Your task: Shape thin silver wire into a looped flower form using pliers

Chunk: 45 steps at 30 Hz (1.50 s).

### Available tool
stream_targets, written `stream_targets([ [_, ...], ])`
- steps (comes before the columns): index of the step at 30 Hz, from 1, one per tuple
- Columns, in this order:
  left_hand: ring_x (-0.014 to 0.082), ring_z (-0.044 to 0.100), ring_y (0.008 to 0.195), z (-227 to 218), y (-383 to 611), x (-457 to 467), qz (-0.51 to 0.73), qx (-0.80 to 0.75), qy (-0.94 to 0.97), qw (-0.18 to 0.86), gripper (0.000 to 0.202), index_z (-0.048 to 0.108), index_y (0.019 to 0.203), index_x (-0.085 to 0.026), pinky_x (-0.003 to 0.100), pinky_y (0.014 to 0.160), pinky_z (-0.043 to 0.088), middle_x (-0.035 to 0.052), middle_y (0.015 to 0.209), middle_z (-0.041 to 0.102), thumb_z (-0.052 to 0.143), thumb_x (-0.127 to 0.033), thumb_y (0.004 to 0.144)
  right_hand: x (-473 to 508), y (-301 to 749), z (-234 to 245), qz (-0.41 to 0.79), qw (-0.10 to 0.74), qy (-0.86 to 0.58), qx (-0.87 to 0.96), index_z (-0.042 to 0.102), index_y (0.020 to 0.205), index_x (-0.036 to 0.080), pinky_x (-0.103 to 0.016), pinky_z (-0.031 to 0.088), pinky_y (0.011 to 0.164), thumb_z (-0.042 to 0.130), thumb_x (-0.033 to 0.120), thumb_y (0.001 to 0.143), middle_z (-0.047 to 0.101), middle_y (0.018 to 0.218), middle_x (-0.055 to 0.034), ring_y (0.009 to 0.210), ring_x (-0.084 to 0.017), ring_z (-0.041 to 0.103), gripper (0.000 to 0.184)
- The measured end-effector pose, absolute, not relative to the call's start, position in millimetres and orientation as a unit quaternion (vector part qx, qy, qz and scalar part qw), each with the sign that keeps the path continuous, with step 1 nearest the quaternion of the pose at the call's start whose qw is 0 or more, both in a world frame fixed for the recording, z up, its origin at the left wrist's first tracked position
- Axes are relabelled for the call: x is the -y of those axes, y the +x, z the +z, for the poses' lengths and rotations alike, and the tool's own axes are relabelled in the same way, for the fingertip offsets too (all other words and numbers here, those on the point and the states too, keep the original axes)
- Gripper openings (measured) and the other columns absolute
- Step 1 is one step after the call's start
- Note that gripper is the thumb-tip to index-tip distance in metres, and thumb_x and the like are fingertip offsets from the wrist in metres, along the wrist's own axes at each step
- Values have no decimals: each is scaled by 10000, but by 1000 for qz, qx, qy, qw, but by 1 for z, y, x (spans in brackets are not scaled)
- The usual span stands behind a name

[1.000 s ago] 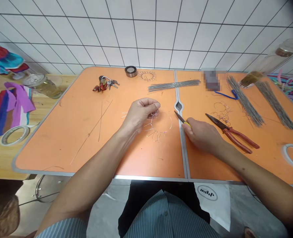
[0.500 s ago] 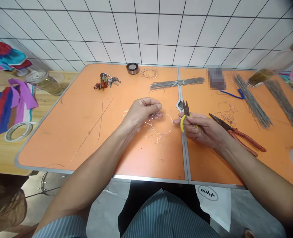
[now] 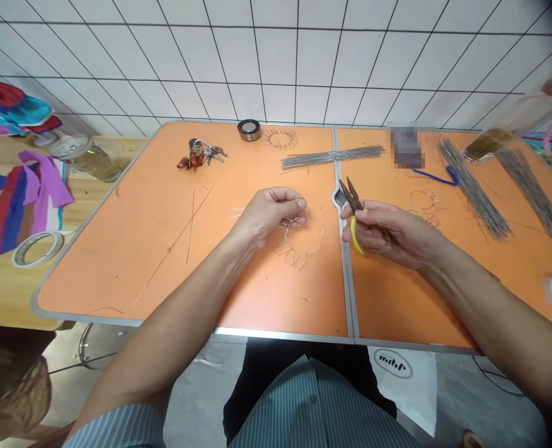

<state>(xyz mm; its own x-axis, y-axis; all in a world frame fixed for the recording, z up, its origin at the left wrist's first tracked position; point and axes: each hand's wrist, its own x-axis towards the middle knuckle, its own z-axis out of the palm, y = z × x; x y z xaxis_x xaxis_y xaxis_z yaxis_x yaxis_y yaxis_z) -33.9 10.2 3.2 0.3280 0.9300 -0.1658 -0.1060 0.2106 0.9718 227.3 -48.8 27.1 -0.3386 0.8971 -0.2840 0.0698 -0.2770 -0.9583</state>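
Note:
My left hand pinches a thin wire ring between thumb and fingers. Small wire loops, like petals, stick out along the ring's lower left side. To the right, my right hand is wrapped round yellow-handled pliers. Their dark jaws point up and to the left, slightly parted, with nothing between them. A gap separates the jaws from the ring. The part of the wire inside my left fingers is hidden.
Loose wires lie at left. Farther back are keys, a roll of black tape, another wire ring and a wire bundle. More bundles, looped wires and a glass bottle are at right.
My right hand has turned the pliers so the jaws tip further left and look wider apart. My right forearm now covers the red-handled pliers. The left hand has barely moved.

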Motion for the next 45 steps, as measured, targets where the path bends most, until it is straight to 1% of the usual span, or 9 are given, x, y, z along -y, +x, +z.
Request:
stream_targets([
  [3,151,717,653,2,-35,-12,393,-424,485,656,201,758,749,-155,278,649,564,61,734,741,907,-289,766,49,225,28,617,285,-485,550,705,1136,219,-315,246,542,695,525,972,761,893,-73,565,-128,371,348],
  [6,156,718,647,2,-35,-13,392,-423,483,659,196,755,744,-152,275,632,553,71,752,756,906,-276,760,51,221,23,446,232,-530,683,729,1006,225,-338,353,653,592,568,1049,735,884,-56,718,-183,546,372],
  [9,157,710,633,2,-35,-13,389,-423,490,655,163,767,763,-149,274,623,545,75,744,762,885,-260,779,56,217,19,254,152,-557,776,657,838,229,-360,328,690,490,512,1097,682,796,-37,756,-208,567,419],
  [11,154,705,627,2,-35,-12,386,-424,496,652,146,768,769,-147,268,618,539,77,738,763,870,-250,788,59,215,18,185,118,-555,802,662,860,227,-366,323,701,466,471,1106,705,837,-46,796,-223,594,398],
  [13,150,705,627,3,-34,-12,384,-426,499,650,138,759,762,-145,262,622,539,74,732,760,856,-238,790,62,214,16,155,94,-555,812,713,962,229,-366,330,709,466,458,1108,754,951,-64,881,-246,644,367],
  [16,143,708,633,5,-34,-11,373,-431,502,650,129,749,768,-145,257,638,547,64,733,759,845,-229,788,65,213,14,130,56,-574,806,750,1071,245,-354,310,682,459,485,1117,781,1071,-70,935,-256,683,380],
  [20,126,683,617,7,-34,-10,364,-433,511,647,109,750,768,-146,244,608,523,57,740,765,824,-220,796,67,212,13,98,29,-591,800,756,1073,257,-333,262,650,435,502,1133,783,1113,-61,961,-254,696,408],
  [26,122,681,628,9,-34,-8,352,-428,523,648,91,755,747,-148,237,610,517,52,701,751,818,-196,790,65,211,13,106,23,-583,805,765,1081,263,-337,273,648,428,522,1138,784,1084,-53,958,-255,701,429],
  [45,127,708,644,6,-36,-9,341,-431,534,643,83,762,765,-160,240,624,545,43,731,767,823,-216,773,65,212,12,119,27,-576,808,762,1074,256,-338,291,658,418,549,1140,775,1017,-63,926,-257,686,456],
])
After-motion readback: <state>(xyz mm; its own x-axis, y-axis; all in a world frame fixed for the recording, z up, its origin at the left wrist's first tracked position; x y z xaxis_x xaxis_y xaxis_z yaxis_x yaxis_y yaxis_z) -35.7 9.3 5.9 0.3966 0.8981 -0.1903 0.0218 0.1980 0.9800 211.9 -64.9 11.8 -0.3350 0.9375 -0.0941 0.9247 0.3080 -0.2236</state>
